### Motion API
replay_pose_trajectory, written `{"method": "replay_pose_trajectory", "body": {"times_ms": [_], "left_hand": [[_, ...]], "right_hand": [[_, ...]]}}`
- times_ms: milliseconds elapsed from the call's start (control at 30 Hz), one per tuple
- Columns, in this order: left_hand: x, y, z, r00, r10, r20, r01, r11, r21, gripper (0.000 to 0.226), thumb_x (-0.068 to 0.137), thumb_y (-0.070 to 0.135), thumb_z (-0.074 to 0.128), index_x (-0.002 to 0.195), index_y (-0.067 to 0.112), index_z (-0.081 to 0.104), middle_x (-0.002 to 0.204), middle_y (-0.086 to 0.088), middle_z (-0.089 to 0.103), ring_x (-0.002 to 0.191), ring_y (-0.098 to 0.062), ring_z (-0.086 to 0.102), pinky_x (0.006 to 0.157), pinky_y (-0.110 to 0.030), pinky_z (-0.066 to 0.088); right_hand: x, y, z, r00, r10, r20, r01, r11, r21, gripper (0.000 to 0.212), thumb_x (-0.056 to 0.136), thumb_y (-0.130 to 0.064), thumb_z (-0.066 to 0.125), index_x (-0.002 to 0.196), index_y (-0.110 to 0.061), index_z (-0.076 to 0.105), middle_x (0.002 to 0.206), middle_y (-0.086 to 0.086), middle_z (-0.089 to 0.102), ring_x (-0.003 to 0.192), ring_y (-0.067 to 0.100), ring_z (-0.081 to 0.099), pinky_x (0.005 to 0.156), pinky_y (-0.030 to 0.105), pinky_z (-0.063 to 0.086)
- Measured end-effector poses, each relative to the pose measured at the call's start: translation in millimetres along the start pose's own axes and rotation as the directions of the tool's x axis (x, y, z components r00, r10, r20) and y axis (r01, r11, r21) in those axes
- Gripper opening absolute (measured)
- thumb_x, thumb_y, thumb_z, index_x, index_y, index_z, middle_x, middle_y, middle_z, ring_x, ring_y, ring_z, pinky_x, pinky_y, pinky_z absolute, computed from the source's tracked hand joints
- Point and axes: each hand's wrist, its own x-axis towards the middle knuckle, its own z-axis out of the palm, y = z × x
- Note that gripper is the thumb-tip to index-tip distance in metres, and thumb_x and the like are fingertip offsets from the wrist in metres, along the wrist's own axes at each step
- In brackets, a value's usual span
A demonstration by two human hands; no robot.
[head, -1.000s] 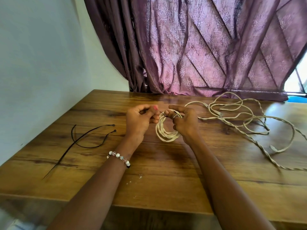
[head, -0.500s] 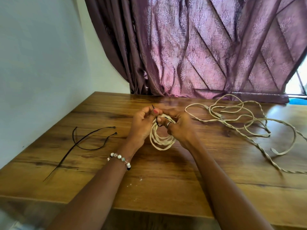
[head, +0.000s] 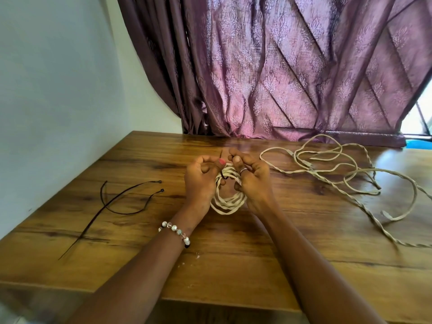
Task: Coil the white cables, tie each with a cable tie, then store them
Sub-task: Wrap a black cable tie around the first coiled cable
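We hold the small coiled white cable [head: 230, 199] just above the wooden bench [head: 140, 265], both hands' fingers [head: 236, 163] apparently pinching the thin black cable tie [head: 222, 175]; we cinch snugly, keeping loops gathered.

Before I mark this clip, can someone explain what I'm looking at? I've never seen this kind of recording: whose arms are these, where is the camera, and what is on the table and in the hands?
There is no machine here. A person wears a wide-angle camera on the head, so you look forward and down along their own two bare arms.

The left hand and the right hand hold a small coil of white cable between them, just above the wooden table. A thin black cable tie shows at the top of the coil, between the fingers; it seems to be going around the loops.

To the right lies a loose tangle of white cable, not yet coiled. To the left lie spare black cable ties. A purple curtain hangs behind.
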Motion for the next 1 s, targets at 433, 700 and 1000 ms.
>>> {"method": "replay_pose_trajectory", "body": {"times_ms": [433,700,1000], "left_hand": [[-9,7,5,0.998,-0.061,-0.031,0.062,0.997,0.040,0.008,0.084,0.019,0.072,0.076,0.017,0.070,0.062,0.005,0.068,0.057,-0.005,0.061,0.049,-0.023,0.048],[-10,7,8,0.999,-0.043,-0.032,0.045,0.996,0.072,0.010,0.078,0.021,0.075,0.070,0.016,0.071,0.069,-0.007,0.068,0.064,-0.015,0.058,0.059,-0.034,0.048],[-9,9,6,0.998,-0.053,-0.029,0.055,0.996,0.070,0.017,0.078,0.016,0.067,0.061,0.019,0.066,0.064,-0.003,0.061,0.064,-0.015,0.053,0.060,-0.033,0.043]], "right_hand": [[5,-5,-5,0.979,0.015,-0.201,0.021,0.985,0.173,0.024,0.081,0.014,0.063,0.086,-0.008,0.068,0.072,0.004,0.071,0.067,0.014,0.066,0.066,0.026,0.056],[7,-6,-3,0.984,0.035,-0.175,-0.004,0.984,0.175,0.015,0.076,0.014,0.067,0.091,0.010,0.065,0.076,0.014,0.069,0.066,0.016,0.067,0.065,0.027,0.057],[6,-5,-5,1.000,-0.004,0.017,0.005,1.000,-0.030,0.017,0.082,0.011,0.063,0.094,0.002,0.071,0.090,0.018,0.072,0.080,0.022,0.067,0.079,0.036,0.057]]}}
